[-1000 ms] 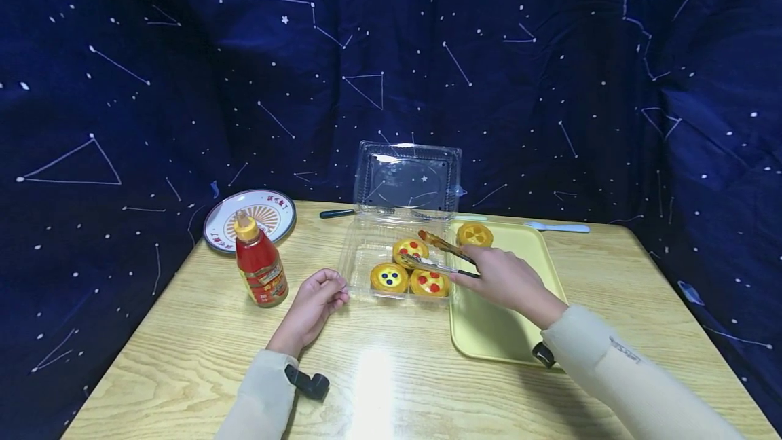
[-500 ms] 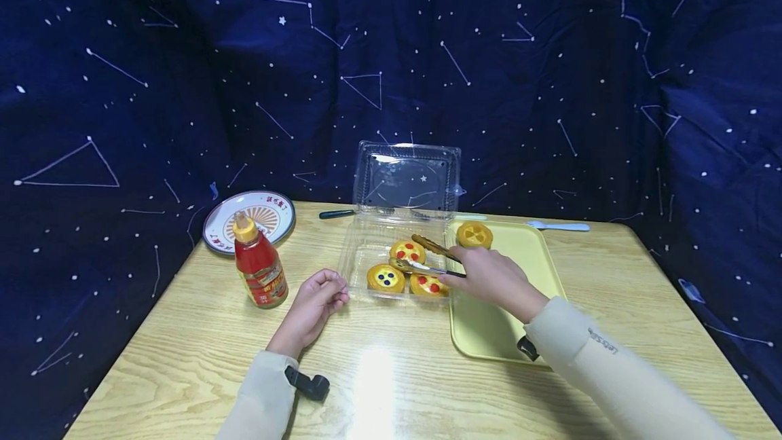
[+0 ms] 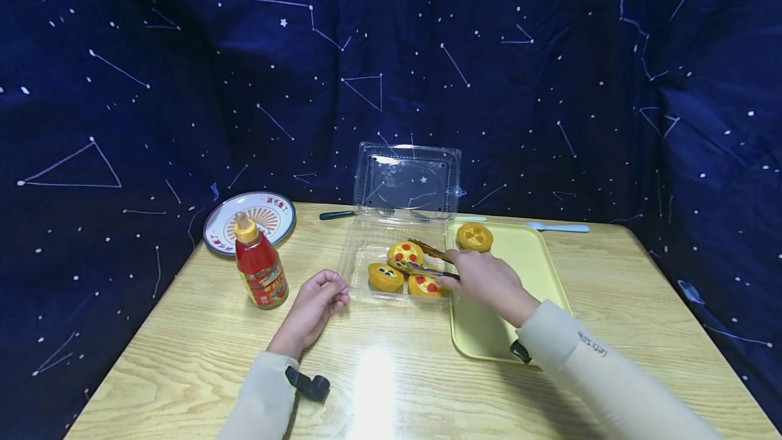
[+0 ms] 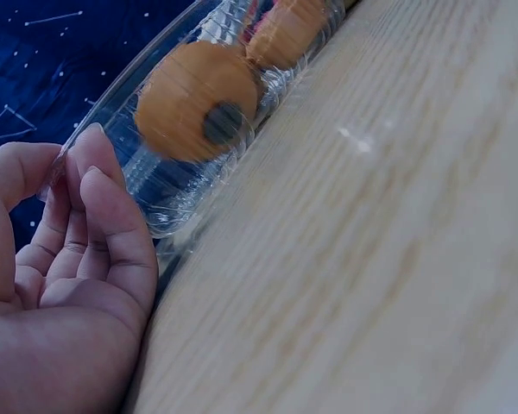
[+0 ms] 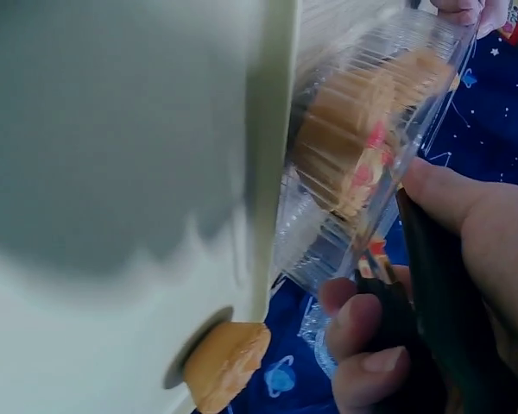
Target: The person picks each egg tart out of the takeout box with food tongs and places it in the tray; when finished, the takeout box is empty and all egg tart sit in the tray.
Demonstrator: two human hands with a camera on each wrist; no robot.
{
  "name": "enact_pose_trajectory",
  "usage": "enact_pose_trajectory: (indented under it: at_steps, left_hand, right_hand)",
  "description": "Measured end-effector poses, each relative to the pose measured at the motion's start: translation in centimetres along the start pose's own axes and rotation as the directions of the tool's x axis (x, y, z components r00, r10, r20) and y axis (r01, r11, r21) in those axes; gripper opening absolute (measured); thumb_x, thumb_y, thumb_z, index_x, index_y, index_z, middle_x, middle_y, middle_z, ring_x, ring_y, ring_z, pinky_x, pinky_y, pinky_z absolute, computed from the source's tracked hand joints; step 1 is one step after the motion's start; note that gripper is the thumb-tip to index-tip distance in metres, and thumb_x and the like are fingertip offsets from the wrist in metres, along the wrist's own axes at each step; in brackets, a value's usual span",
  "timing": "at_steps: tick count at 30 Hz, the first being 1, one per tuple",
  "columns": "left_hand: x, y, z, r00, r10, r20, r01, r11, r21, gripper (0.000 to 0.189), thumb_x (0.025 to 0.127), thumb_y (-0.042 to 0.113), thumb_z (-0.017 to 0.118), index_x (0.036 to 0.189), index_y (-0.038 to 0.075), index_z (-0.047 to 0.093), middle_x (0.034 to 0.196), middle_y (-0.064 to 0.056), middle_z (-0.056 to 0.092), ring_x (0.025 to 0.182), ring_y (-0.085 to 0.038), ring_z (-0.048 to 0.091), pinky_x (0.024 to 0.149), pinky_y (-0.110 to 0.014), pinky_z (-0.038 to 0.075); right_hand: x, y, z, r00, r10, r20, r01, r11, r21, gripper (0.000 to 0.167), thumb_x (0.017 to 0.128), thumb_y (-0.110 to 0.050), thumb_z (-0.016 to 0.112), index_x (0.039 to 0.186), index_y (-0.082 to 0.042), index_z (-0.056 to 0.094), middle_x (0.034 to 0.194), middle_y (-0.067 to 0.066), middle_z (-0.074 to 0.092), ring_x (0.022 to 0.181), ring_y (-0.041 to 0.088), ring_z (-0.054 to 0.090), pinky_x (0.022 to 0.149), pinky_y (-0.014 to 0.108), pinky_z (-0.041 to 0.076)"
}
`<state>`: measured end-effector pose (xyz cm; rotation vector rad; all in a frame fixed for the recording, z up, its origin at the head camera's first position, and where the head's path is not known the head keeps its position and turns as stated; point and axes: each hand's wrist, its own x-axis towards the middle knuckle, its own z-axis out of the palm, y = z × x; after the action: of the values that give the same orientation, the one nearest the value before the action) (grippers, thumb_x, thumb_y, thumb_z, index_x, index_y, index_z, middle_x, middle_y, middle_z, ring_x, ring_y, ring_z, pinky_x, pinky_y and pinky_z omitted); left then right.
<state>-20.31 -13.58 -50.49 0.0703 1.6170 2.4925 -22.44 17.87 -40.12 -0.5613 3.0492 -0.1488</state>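
Note:
My left hand [image 3: 314,307] pinches the rim of a clear plastic clamshell box [image 3: 357,257] at its near left corner; thumb and fingertips meet on the edge in the left wrist view. My right hand [image 3: 489,285] grips black-handled food tongs [image 3: 435,252], whose two arms reach into the box on either side of a red-dotted egg tart [image 3: 405,250]. Whether both tips press on that tart is hard to tell. Beside it a blue-dotted tart [image 3: 385,279] sits tilted, and another red-dotted tart [image 3: 423,285] lies at the near right, partly covered by the tongs.
A yellow tray [image 3: 489,338] adjoins the box on the right, with one plain-topped tart [image 3: 474,237] at its far left corner. Left stand a red sauce bottle [image 3: 263,267] and a patterned plate [image 3: 222,212]. A dark handle [image 3: 336,214] and pale blue fork-like cutlery [image 3: 559,227] lie behind.
My right hand and the tongs have moved left and slightly inward over the box. The red-dotted tart has shifted a little left, and the blue-dotted tart has tipped. My left hand stays put.

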Motion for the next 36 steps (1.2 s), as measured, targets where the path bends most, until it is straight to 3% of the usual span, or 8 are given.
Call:
enact_pose_trajectory:
  at_steps: [9, 16, 21, 28, 36]
  left_hand:
    - [0.0, -0.1, -0.1, 1.0, 0.003, -0.005, -0.003, 1.0, -0.002, 0.004, 0.095, 0.001, 0.056, 0.094, 0.005, 0.054, 0.084, -0.007, 0.06, 0.07, -0.012, 0.063, 0.062, -0.019, 0.05]
    - [0.0, -0.1, -0.1, 1.0, 0.001, -0.008, -0.001, 1.0, 0.003, 0.005, 0.096, 0.002, 0.057, 0.094, 0.005, 0.054, 0.084, -0.008, 0.06, 0.071, -0.013, 0.062, 0.063, -0.019, 0.051]
    - [0.0, -0.1, -0.1, 1.0, -0.001, -0.003, 0.001, 1.0, 0.012, 0.007, 0.097, 0.001, 0.056, 0.093, 0.006, 0.054, 0.085, -0.009, 0.058, 0.072, -0.014, 0.062, 0.064, -0.02, 0.051]
    - [0.0, -0.1, -0.2, 1.0, -0.001, -0.003, 0.001, 1.0, 0.012, 0.006, 0.097, 0.002, 0.056, 0.093, 0.005, 0.054, 0.086, -0.009, 0.059, 0.072, -0.014, 0.062, 0.064, -0.02, 0.051]
    - [0.0, -0.2, -0.2, 1.0, 0.003, -0.008, -0.003, 1.0, -0.008, 0.006, 0.095, 0.002, 0.058, 0.093, 0.004, 0.053, 0.085, -0.01, 0.059, 0.071, -0.014, 0.062, 0.063, -0.02, 0.051]
  right_hand:
    - [-0.9, 1.2, 0.4, 0.998, 0.016, -0.065, -0.012, 0.998, 0.057, 0.059, 0.09, -0.053, 0.065, 0.138, -0.02, 0.058, 0.113, 0.016, 0.069, 0.057, 0.02, 0.055, 0.042, 0.036, 0.038]
    - [-2.0, 2.2, -0.4, 0.99, 0.004, -0.141, 0.003, 0.999, 0.053, 0.065, 0.089, -0.059, 0.063, 0.14, -0.019, 0.056, 0.115, 0.017, 0.068, 0.075, 0.03, 0.066, 0.043, 0.035, 0.037]
    - [-2.8, 3.1, -1.3, 0.982, 0.014, -0.187, -0.001, 0.998, 0.069, 0.064, 0.09, -0.059, 0.063, 0.14, -0.019, 0.057, 0.111, 0.013, 0.069, 0.076, 0.028, 0.065, 0.045, 0.036, 0.04]
    - [-4.3, 4.8, -2.3, 0.967, 0.03, -0.254, -0.012, 0.997, 0.07, 0.061, 0.091, -0.054, 0.064, 0.14, -0.019, 0.056, 0.09, 0.001, 0.066, 0.073, 0.022, 0.059, 0.054, 0.044, 0.046]
    - [-6.1, 7.7, -3.2, 0.961, 0.089, -0.26, -0.072, 0.994, 0.077, 0.065, 0.092, -0.06, 0.058, 0.142, -0.018, 0.055, 0.071, -0.004, 0.049, 0.064, 0.019, 0.048, 0.048, 0.036, 0.036]
